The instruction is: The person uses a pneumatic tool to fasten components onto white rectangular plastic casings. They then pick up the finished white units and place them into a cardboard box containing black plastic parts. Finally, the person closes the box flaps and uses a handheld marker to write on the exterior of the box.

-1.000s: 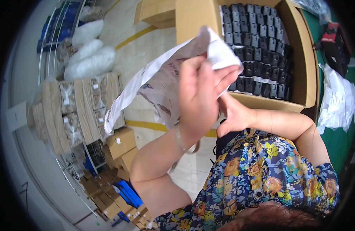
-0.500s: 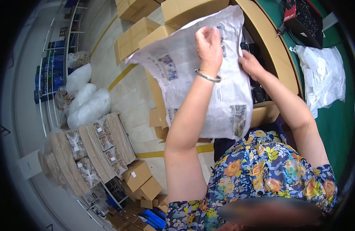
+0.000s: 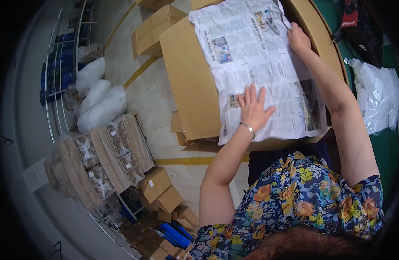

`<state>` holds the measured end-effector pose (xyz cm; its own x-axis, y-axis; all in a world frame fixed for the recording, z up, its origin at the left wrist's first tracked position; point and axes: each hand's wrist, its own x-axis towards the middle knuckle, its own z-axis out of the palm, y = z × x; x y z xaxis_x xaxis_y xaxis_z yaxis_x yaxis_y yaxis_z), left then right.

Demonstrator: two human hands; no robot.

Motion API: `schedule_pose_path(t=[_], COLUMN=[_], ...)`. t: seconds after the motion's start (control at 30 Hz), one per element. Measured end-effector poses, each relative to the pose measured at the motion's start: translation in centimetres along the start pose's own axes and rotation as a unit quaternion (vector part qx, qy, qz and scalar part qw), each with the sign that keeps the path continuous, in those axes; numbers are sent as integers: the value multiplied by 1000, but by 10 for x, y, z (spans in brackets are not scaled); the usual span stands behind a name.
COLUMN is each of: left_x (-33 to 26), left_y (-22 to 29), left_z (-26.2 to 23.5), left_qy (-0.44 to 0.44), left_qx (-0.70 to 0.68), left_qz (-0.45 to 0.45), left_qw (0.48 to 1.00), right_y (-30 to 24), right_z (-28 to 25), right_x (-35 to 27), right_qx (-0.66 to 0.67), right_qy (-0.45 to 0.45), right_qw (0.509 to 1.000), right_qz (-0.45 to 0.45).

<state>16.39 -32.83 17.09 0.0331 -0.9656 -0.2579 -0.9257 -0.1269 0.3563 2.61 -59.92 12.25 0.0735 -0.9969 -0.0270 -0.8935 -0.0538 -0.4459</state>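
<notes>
A sheet of newspaper [image 3: 240, 39] lies spread over the inside of a large open cardboard box [image 3: 190, 82], hiding what is underneath. My left hand [image 3: 254, 110] presses flat on the lower middle of the sheet with its fingers spread; a metal bracelet circles that wrist. Farther off, at the sheet's right edge, the fingers of my right hand [image 3: 300, 40] are bent closed on the paper beside the box's right wall.
On the green tabletop [image 3: 383, 156] to the right are a clear bag of white pieces [image 3: 377, 95] and a black box [image 3: 361, 39]. Other cartons [image 3: 158, 28] stand on the floor beyond. At left are wrapped stacks of brown packs [image 3: 106, 160] and stuffed white bags [image 3: 102, 108].
The newspaper has come down from being held up over the box to lying across it. My left hand went from raised to flat on the sheet; dark items inside are now covered.
</notes>
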Motion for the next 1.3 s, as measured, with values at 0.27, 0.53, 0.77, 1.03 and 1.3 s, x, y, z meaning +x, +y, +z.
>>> schedule_pose_path(t=[0.27,0.53,0.77,1.03,1.3], left_x=[40,0,-2,-29,-32], left_y=[-7,-36,-56,-56,-8], left_z=[33,-4,13,-25,-41], left_qy=[-51,74,-63,24,93], left_qx=[0,141,94,-33,-49], left_qz=[-14,-50,-54,-58,-45], left_qw=[999,986,992,997,993], right_y=[3,27,35,108,174], right_z=[-8,-43,-54,-209,-236], right_x=[-32,-133,-131,-77,0], right_qx=[-31,-213,-70,223,-4], right_qy=[163,-325,-282,57,74], right_qw=[965,906,938,966,991], right_qz=[-202,-167,-187,-121,-111])
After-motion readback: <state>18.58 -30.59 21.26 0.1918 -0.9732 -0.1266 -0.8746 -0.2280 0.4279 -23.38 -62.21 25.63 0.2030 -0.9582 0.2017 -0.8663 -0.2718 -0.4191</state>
